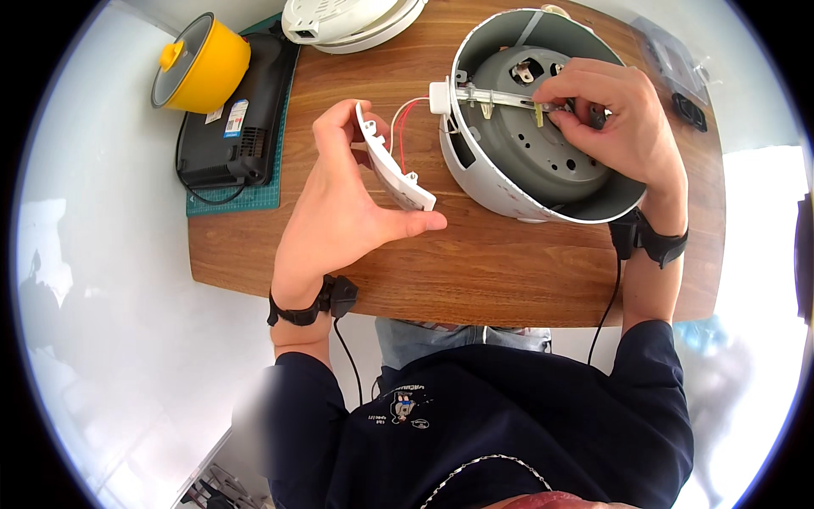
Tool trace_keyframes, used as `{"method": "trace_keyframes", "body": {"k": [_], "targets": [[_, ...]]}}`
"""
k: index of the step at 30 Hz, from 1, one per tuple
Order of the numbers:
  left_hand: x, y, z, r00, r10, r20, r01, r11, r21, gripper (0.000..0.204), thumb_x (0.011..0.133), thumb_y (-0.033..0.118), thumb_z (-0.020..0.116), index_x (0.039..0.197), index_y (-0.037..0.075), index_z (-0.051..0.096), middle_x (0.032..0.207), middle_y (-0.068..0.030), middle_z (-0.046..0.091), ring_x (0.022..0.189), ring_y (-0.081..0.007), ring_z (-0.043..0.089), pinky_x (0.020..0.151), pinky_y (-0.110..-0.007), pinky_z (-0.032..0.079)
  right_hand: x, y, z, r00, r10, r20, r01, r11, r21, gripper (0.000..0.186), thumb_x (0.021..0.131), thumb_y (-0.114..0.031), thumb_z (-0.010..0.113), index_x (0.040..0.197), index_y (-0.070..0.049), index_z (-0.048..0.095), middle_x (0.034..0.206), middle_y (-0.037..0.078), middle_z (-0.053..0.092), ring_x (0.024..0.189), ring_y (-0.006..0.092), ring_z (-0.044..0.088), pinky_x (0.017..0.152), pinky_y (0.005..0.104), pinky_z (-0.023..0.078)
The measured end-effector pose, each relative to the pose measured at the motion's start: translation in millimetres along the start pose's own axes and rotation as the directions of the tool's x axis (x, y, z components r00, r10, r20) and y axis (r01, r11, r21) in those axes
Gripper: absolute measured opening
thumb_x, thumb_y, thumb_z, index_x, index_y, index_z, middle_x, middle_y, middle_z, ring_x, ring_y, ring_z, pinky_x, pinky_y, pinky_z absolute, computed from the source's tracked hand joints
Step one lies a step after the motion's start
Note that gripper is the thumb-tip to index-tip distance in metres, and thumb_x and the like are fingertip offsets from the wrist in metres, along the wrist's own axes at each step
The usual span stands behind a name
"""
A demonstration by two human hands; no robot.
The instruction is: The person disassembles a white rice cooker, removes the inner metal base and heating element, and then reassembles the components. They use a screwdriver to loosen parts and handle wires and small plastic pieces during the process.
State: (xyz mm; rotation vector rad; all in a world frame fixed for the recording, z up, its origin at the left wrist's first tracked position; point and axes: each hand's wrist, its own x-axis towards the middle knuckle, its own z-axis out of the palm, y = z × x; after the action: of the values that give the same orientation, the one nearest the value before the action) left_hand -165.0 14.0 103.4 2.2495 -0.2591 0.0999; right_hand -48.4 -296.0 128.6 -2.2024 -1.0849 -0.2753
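A rice cooker's round shell (pixel 487 182), pale outside and grey inside, lies open side up on the table. Within it sits a grey metal pan-shaped part (pixel 543 161) with several holes. A narrow metal lever (pixel 500 98) crosses the shell from a white plastic tab (pixel 439 98) at its left rim. My right hand (pixel 627 119) reaches inside, thumb and fingers pinched at the lever's inner end; the fingers partly hide that spot. My left hand (pixel 322 204) grips a curved white panel (pixel 394 174) by its edges, left of the shell. Red and white wires (pixel 404 127) run from the panel towards the shell.
At the far left, a yellow pot (pixel 212 68) stands on a black appliance (pixel 225 153) over a green cutting mat (pixel 263 197). A round white part (pixel 360 25) lies at the back. A clear plastic case (pixel 670 59) and a small black object (pixel 689 112) are at the right.
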Motion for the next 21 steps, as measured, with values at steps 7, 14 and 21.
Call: {"method": "trace_keyframes", "body": {"k": [7,14,21], "targets": [[0,3,4,0.999,-0.033,-0.021,0.033,0.999,-0.011,0.125,0.061,0.032,0.107,0.148,-0.002,0.024,0.130,-0.0206,0.055,0.118,-0.0289,0.061,0.105,-0.042,0.053,1,-1,2,1.000,-0.007,-0.003,0.007,0.999,0.045,0.027,0.077,0.004,0.074,0.099,-0.011,0.080,0.082,0.001,0.068,0.058,0.0109,0.055,0.054,0.0272,0.044],[3,-12,11,0.998,0.038,-0.045,-0.049,0.959,-0.278,0.124,0.062,0.031,0.107,0.149,0.001,0.024,0.132,-0.0175,0.054,0.114,-0.0244,0.062,0.108,-0.042,0.052,-1,0,1,1.000,0.009,0.001,-0.009,0.998,0.056,0.027,0.078,0.004,0.073,0.100,-0.011,0.080,0.083,0.001,0.069,0.058,0.0106,0.055,0.054,0.0265,0.044],[9,-17,6,0.994,-0.103,-0.045,0.050,0.762,-0.646,0.118,0.070,0.030,0.103,0.152,0.003,0.023,0.138,-0.0139,0.052,0.117,-0.0222,0.061,0.105,-0.039,0.054,0,-1,0,1.000,0.005,0.006,-0.005,1.000,0.029,0.026,0.078,0.002,0.074,0.100,-0.012,0.081,0.080,0.000,0.069,0.058,0.0105,0.056,0.053,0.0266,0.044]]}}
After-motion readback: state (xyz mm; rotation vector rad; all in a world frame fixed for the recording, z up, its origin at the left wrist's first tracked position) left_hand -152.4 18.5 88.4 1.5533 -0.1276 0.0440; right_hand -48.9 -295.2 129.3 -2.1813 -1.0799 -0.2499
